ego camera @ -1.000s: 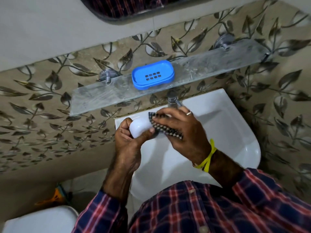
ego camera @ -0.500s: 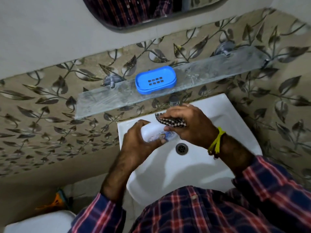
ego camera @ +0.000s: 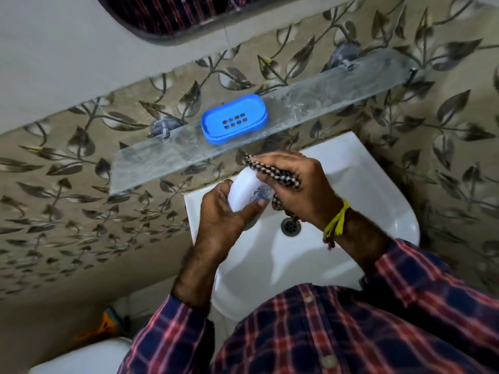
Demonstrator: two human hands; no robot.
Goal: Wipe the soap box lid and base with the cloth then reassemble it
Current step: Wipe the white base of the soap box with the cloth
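Looking down past my plaid sleeves, I see my left hand (ego camera: 224, 209) curled round the smooth white soap box lid (ego camera: 248, 188) above the glossy white basin (ego camera: 378, 201), thumb across its printed face, while my right hand (ego camera: 299, 184) clamps a bunched, nubbly checked cloth (ego camera: 272, 172) against the lid's upper edge. The lid is a rounded oblong whose long axis runs from lower left up toward the shelf, and a round metal drain (ego camera: 290, 226) sits in the bowl just below my hands. Beyond, the blue plastic base (ego camera: 234, 119), an oval tray with two rows of slots and nothing in it, lies lengthwise on the scuffed glass shelf (ego camera: 151, 163) fixed to the leaf-patterned wall tiles (ego camera: 54, 184).
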